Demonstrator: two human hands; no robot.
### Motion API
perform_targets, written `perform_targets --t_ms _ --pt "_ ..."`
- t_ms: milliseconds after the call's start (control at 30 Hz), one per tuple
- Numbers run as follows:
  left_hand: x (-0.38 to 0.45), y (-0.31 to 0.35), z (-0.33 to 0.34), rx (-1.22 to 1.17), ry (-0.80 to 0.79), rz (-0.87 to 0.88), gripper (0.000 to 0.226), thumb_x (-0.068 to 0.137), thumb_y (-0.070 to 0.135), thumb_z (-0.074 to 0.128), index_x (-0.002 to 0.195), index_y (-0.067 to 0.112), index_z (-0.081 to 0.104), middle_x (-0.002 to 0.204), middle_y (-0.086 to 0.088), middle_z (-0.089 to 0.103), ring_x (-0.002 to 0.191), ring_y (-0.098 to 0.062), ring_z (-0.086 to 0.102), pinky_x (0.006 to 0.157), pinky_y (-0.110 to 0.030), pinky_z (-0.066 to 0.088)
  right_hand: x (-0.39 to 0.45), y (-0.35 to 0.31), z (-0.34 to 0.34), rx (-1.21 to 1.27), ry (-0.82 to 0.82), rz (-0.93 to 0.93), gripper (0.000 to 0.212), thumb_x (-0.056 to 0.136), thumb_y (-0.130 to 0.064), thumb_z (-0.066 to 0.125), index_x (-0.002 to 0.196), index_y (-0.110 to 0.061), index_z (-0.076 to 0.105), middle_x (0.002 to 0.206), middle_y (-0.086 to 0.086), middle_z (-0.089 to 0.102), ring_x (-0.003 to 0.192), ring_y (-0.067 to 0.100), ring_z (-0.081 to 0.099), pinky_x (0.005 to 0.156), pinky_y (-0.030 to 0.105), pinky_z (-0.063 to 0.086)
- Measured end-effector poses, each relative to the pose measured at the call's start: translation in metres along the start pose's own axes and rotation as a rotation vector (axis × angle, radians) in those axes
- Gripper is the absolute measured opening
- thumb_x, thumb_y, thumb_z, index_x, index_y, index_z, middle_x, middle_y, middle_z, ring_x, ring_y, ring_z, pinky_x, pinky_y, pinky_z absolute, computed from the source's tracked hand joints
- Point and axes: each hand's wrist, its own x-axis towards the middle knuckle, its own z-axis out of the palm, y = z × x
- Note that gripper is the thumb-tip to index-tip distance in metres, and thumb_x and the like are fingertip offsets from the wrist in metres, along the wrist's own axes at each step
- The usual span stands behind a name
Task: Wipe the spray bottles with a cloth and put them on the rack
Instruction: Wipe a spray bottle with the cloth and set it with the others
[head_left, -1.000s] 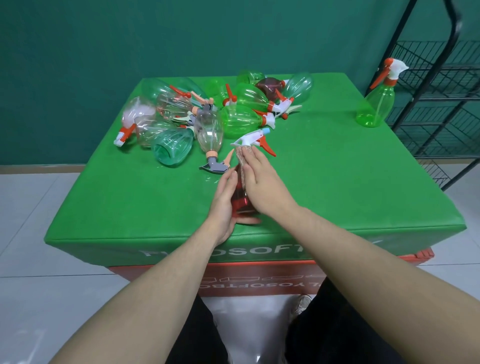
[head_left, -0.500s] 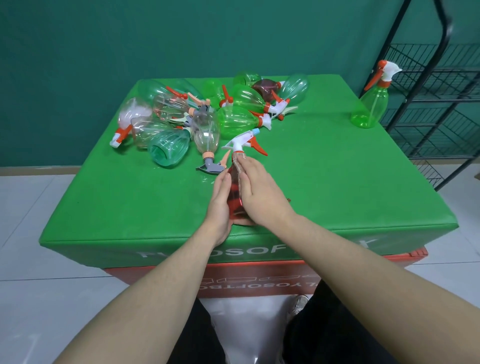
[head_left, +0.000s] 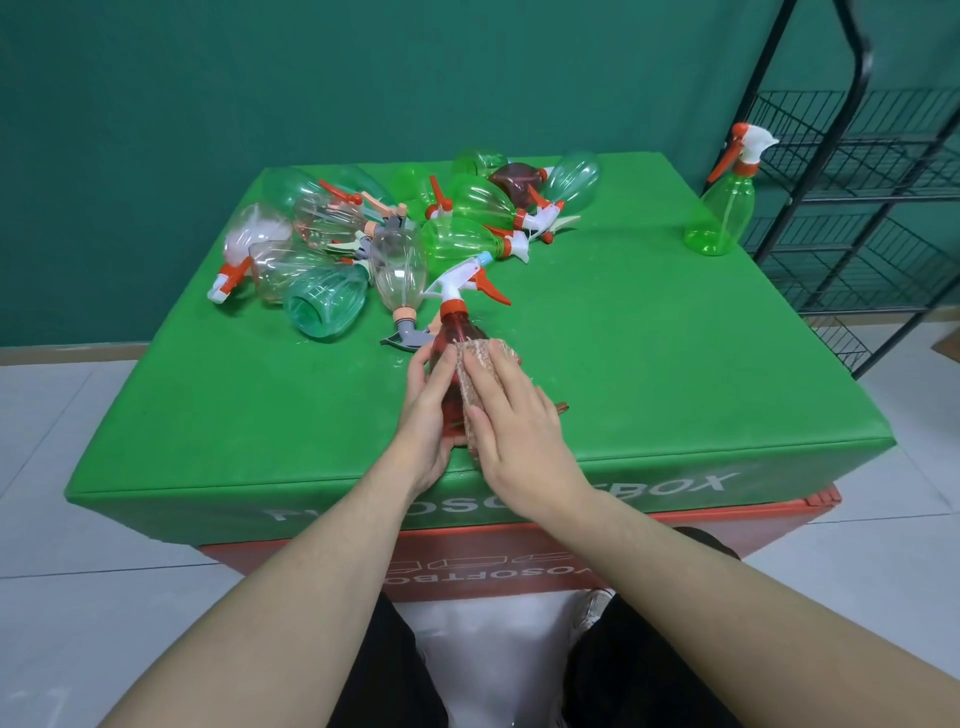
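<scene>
bottle: red bottle upright near the table's front edge, between both hands
left hand: fingers wrapped round it, steadying
right hand: flat fingers press cloth on its side
tip: turn bottle under cloth, cover neck too

The right hand is covering most of the cloth, and together they are hiding much of the red spray bottle; its base is disappearing between the right hand and the left hand. The arms are hiding part of the white lettering on the desk front. The black rack, beside the desk, is being cut off by the frame's edge.
</scene>
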Motion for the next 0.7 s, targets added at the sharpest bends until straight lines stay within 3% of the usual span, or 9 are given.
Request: perform_targets --t_ms 200,367,433,533,600,700 --pt "0.004 -0.001 -0.001 -0.01 -0.036 -0.029 0.067 0.08 0.05 0.066 0.141 0.027 0.053 0.113 0.003 0.076 0.095 -0.016 0.075 0.061 -0.036 0.059 0.02 0.002 -0.006 0.078 0.033 0.011 0.059 0.104 -0.044 0.017 0.162 -0.032 0.016 0.17 -0.008 0.01 0.156 0.01 0.007 0.123 0.052 0.02" --pt "0.002 0.002 -0.002 0.048 -0.091 -0.067 0.034 0.1 0.038 0.056 0.134 0.04 0.054 0.106 0.013 0.078 0.094 -0.011 0.076 0.063 -0.051 0.061 0.052 0.002 -0.016 0.104 0.015 0.015 0.062 0.102 -0.041 0.02 0.16 -0.02 0.028 0.167 0.001 0.023 0.153 0.016 0.02 0.124 0.043 0.023" --pt "0.002 0.002 -0.003 0.046 -0.098 -0.084 0.035 0.101 0.037 0.054 0.136 0.039 0.053 0.107 0.012 0.078 0.095 -0.015 0.077 0.066 -0.054 0.061 0.06 0.002 -0.016 0.132 -0.01 0.027 0.061 0.103 -0.04 0.021 0.16 -0.02 0.028 0.168 0.001 0.023 0.153 0.016 0.022 0.125 0.041 0.022" --pt "0.003 0.002 -0.004 0.071 -0.088 -0.1 0.035 0.103 0.038 0.052 0.138 0.038 0.052 0.106 0.01 0.078 0.091 -0.022 0.078 0.059 -0.048 0.061 0.071 -0.003 -0.019 0.252 -0.005 0.095 0.052 0.109 -0.031 0.028 0.16 -0.02 0.027 0.165 0.003 0.028 0.15 0.017 0.029 0.125 0.036 0.021" --pt "0.003 0.002 -0.005 0.076 -0.081 -0.1 0.033 0.104 0.037 0.051 0.137 0.037 0.054 0.106 0.006 0.078 0.088 -0.026 0.078 0.053 -0.043 0.06 0.076 -0.005 -0.022 0.322 -0.02 0.19 0.051 0.11 -0.031 0.027 0.161 -0.025 0.024 0.162 0.003 0.032 0.145 0.017 0.036 0.116 0.029 0.026" --pt "0.003 0.0 -0.005 0.057 -0.073 -0.099 0.036 0.102 0.039 0.052 0.137 0.036 0.056 0.114 -0.001 0.076 0.091 -0.029 0.077 0.056 -0.046 0.06 0.074 -0.007 -0.02 0.279 -0.027 0.194 0.052 0.11 -0.033 0.025 0.162 -0.025 0.022 0.16 0.006 0.035 0.143 0.019 0.038 0.115 0.033 0.028"
